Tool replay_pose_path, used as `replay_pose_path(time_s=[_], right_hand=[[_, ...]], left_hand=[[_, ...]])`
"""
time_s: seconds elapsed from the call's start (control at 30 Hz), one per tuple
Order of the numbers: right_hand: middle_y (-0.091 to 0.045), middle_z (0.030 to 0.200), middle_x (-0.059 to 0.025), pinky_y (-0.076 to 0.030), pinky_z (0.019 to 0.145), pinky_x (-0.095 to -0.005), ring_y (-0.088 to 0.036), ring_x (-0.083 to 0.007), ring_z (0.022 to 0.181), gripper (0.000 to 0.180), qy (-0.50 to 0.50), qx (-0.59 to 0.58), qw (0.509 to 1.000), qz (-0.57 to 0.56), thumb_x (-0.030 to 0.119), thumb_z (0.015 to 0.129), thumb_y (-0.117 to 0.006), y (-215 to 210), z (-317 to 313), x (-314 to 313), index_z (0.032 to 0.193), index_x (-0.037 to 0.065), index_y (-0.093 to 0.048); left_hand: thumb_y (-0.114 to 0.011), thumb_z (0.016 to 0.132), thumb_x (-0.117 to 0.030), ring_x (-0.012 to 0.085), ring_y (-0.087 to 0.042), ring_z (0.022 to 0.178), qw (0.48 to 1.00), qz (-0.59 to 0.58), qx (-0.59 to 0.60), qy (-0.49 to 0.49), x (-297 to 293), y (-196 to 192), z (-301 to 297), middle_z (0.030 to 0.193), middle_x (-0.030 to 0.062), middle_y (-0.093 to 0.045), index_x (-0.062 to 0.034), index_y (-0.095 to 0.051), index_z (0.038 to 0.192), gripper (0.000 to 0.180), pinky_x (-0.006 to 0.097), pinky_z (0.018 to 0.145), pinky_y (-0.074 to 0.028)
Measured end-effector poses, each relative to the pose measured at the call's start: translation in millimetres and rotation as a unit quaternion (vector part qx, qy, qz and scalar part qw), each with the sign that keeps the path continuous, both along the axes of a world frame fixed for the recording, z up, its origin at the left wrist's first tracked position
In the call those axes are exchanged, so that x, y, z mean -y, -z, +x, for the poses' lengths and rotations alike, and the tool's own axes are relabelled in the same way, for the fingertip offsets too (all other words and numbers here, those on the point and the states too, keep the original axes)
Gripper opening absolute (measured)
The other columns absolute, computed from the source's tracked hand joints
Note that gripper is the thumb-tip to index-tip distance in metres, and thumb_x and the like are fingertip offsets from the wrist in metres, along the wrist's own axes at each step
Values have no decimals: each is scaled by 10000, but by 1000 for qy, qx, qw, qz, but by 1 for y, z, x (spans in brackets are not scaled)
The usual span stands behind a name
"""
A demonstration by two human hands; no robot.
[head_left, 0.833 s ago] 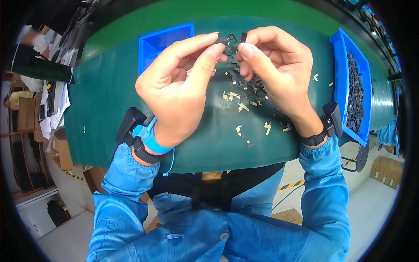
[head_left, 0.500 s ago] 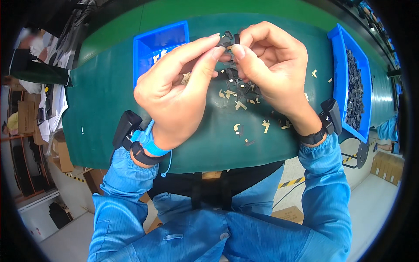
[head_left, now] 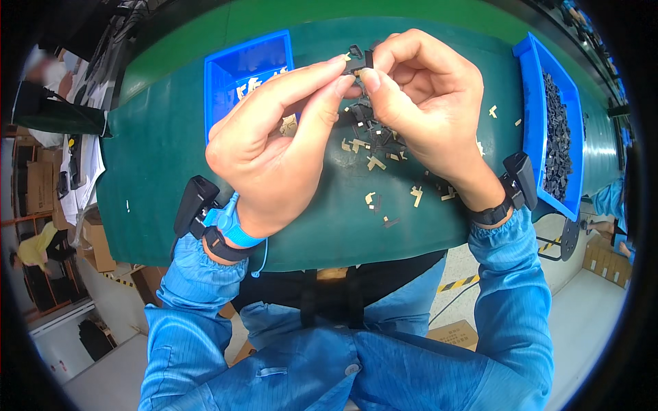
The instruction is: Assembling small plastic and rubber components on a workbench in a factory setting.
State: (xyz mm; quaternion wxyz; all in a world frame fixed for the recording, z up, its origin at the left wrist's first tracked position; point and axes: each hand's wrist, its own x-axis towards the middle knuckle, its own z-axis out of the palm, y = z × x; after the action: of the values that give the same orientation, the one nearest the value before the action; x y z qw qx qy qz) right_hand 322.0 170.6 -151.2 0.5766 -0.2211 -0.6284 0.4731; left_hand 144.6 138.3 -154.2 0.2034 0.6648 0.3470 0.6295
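Observation:
My left hand [head_left: 274, 137] is closed in a pinch, thumb and forefinger around a small cream-coloured plastic piece [head_left: 347, 58], which mostly hides behind the fingertips. Close beside it, my right hand [head_left: 428, 96] pinches a small black plastic part [head_left: 369, 59] between thumb and forefinger. The two sets of fingertips almost meet over the green table mat [head_left: 295, 236]. Below them lies a loose pile of small black parts [head_left: 391, 144], partly covered by my right hand. Cream L-shaped pieces [head_left: 375, 163] are scattered around that pile.
Behind my left hand stands a blue bin [head_left: 218, 89] with cream pieces inside. A second blue bin [head_left: 531, 130], at the right edge, is filled with black parts [head_left: 556, 137]. Cardboard boxes [head_left: 99, 243] stand off the table's left side. A person in yellow [head_left: 38, 245] bends in the left background.
The dark part at my fingertips shows less, and a cream piece now shows at my left forefinger. My left hand has shifted slightly left. A person in yellow has come into the left background.

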Motion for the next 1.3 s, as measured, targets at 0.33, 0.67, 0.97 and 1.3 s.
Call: replay_pose_path(time_s=[0.33,0.67,0.97,1.3], right_hand=[[-683,858,-23,-525,655,-189,-640,-42,751,105,42,40,996,62,-37,890,-754,0,1,1,952,-24,-670],[-703,848,-30,-528,651,-194,-650,-49,747,97,39,49,994,89,-38,893,-755,1,1,0,959,-34,-684],[-694,902,-96,-468,589,-189,-609,-70,699,46,-45,-1,999,-2,-13,965,-692,-4,2,2,975,-42,-657],[-670,879,-75,-443,573,-189,-585,-59,676,35,-62,-14,998,10,-21,972,-674,2,0,0,977,-29,-640]], left_hand=[[-726,949,72,183,-761,925,1000,-19,20,10,2,1,2,1052,167,-766,75,-699,1191,244,265,732,-639],[-713,954,55,161,-751,882,994,-63,70,58,2,-4,-1,1016,168,-765,66,-671,1172,222,246,699,-605],[-699,951,50,153,-722,801,977,-108,145,113,3,-9,-1,969,178,-758,61,-669,1146,197,238,649,-560],[-694,956,26,163,-702,774,972,-131,150,128,4,-10,-2,946,178,-749,60,-667,1130,180,251,654,-546]])
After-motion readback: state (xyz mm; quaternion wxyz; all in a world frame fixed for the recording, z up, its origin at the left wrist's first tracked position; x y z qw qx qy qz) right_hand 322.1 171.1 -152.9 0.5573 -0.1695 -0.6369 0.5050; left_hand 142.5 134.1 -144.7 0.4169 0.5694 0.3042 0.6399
